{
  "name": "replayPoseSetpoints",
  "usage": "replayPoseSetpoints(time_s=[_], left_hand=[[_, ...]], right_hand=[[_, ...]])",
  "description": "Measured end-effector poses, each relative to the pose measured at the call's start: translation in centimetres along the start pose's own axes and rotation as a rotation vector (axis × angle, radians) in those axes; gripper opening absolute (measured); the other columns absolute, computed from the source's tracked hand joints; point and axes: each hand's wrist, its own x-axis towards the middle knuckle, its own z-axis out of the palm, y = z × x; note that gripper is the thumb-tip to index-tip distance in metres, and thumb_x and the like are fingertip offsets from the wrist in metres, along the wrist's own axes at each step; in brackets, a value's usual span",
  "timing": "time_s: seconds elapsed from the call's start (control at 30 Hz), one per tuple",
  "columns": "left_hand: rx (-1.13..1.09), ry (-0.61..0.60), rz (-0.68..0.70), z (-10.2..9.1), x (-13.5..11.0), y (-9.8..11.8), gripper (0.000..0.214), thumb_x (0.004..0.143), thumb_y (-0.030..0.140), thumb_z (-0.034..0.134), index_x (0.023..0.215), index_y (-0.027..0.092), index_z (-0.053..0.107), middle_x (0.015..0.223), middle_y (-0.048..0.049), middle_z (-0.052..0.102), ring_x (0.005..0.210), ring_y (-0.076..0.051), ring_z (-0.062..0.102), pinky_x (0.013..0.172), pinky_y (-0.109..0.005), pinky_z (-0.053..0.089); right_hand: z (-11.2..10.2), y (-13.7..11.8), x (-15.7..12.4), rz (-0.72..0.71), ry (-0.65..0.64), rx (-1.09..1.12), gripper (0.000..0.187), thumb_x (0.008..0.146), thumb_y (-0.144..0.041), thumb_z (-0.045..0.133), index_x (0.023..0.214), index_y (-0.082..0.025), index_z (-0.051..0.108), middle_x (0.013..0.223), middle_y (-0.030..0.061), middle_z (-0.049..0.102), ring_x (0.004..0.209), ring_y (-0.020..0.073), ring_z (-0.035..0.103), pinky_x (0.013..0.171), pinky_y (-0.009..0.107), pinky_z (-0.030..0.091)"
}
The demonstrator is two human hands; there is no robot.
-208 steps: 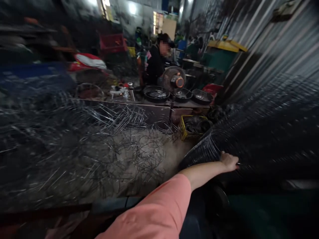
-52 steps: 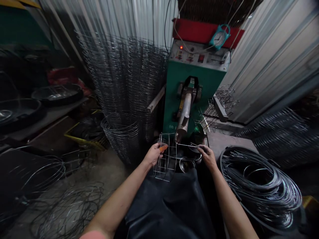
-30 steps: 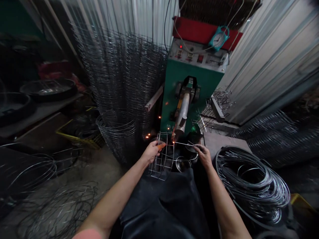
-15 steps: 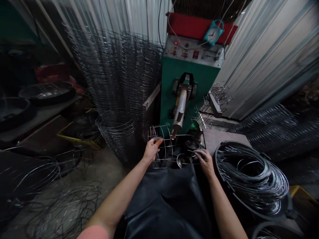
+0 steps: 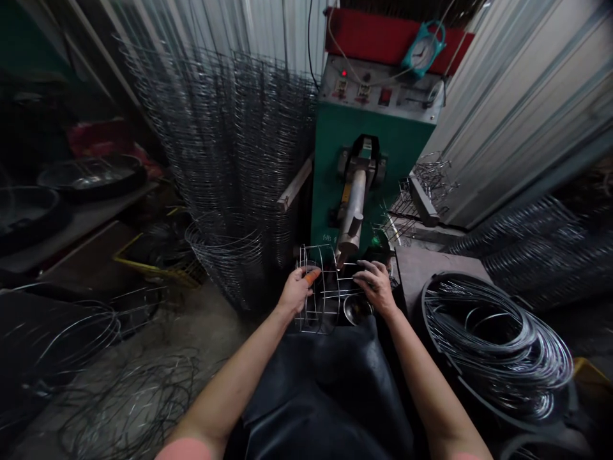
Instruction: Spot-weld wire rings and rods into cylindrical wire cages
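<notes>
A small round wire frame [image 5: 330, 313] of bent bars with prongs reaching right sits beneath the electrode arm [image 5: 352, 217] of a green spot-welding machine [image 5: 325, 160]. My left hand [image 5: 297, 292] grips its left side, an orange cover on one finger. At the prongs on the right is my right hand [image 5: 376, 285], its bent fingers closing on the wires; the thumb and any loose wire there are hidden. The electrode tip ends just above the frame, between my hands. Below the right hand lies a shiny metal bowl [image 5: 357, 310]. A dark apron [image 5: 320, 390] covers my lap.
Tall stacks of wire rings [image 5: 215, 140] stand left of the machine. On the right, a black tub [image 5: 428, 332] holds coiled wire [image 5: 517, 358]. Loose wire [image 5: 134, 409] litters the floor at left, near a yellow crate [image 5: 143, 265]. A blue clock [image 5: 424, 51] hangs above the control panel.
My right hand has moved left and slightly up, from beside the bowls to the frame's prongs. The left hand still holds the frame. The view has shifted slightly.
</notes>
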Motion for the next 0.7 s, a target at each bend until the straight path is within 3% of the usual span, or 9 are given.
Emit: replayPoseSetpoints(time_s=[0.33, 0.7], left_hand=[[-0.073, -0.002, -0.003, 0.5, 1.1, 0.7, 0.045, 0.04, 0.037, 0.081, 0.072, 0.014, 0.058, 0.056, 0.0057, 0.043, 0.046, -0.003, 0.031, 0.038, -0.015, 0.016], [-0.061, 0.008, -0.021, 0.7, 3.2, 0.5, 0.037, 0.045, 0.029, 0.08, 0.069, 0.013, 0.058, 0.057, 0.0038, 0.047, 0.046, -0.003, 0.033, 0.037, -0.016, 0.016]], right_hand=[[0.8, 0.6, 0.6, 0.025, 0.037, -0.01, 0.016, 0.084, -0.035, 0.054, 0.082, -0.026, 0.067, 0.111, 0.0021, 0.062, 0.098, 0.0239, 0.046, 0.088, 0.041, 0.039], [1.4, 2.2, 1.6, 0.054, 0.009, -0.004, 0.016, 0.084, -0.034, 0.054, 0.081, -0.026, 0.067, 0.109, 0.0028, 0.063, 0.098, 0.024, 0.046, 0.087, 0.041, 0.039]])
